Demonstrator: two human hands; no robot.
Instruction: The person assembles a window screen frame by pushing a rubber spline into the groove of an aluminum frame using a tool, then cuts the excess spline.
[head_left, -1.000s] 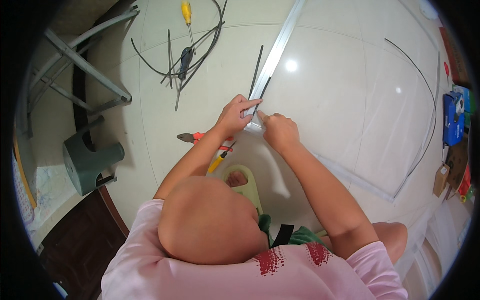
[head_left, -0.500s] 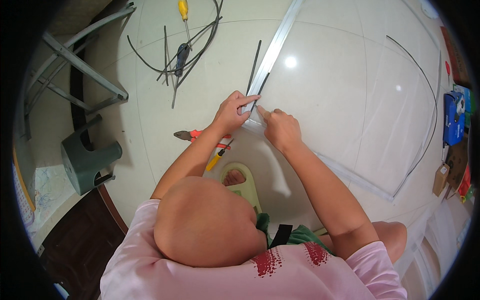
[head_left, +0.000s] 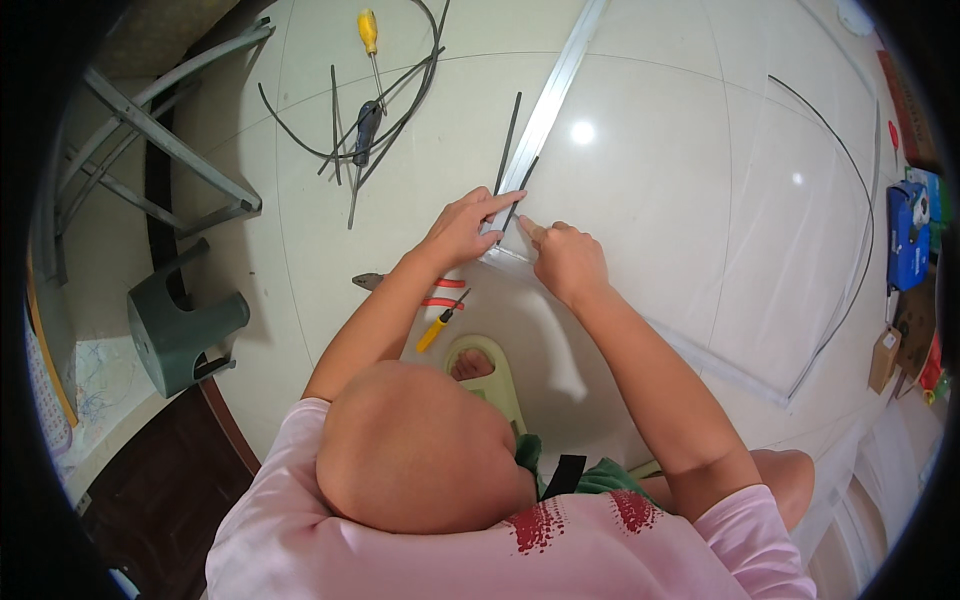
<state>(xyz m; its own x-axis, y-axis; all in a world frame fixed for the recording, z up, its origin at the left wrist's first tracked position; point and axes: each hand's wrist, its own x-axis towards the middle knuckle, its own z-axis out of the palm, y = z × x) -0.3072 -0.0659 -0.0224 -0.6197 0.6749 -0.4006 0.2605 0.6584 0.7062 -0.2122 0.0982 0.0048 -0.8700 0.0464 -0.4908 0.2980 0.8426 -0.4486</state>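
A silvery metal frame point(head_left: 552, 97) lies on the floor, its near corner under my hands. My left hand point(head_left: 462, 228) grips the frame near this corner, its index finger stretched across a short black rubber strip point(head_left: 528, 174) on the frame's inner edge. My right hand point(head_left: 571, 262) is just right of the strip's lower part, with its index finger stretched toward it and its other fingers curled. Whether that fingertip touches the strip, I cannot tell. Another black strip point(head_left: 509, 138) lies left of the frame. Partly behind my left forearm are red-handled pliers point(head_left: 445, 302).
A small yellow-handled screwdriver point(head_left: 434, 329) lies by my slippered foot. Farther off are a yellow screwdriver point(head_left: 369, 35), a dark-handled screwdriver point(head_left: 365, 140) and black cords point(head_left: 432, 70). A green stool point(head_left: 175, 340) stands at left; a blue box point(head_left: 908, 235) is at right. Clear sheeting spreads right of the frame.
The floor things sit slightly lower in the picture. My right fingertip has shifted a little right and down; my left hand keeps nearly the same hold at the frame's corner.
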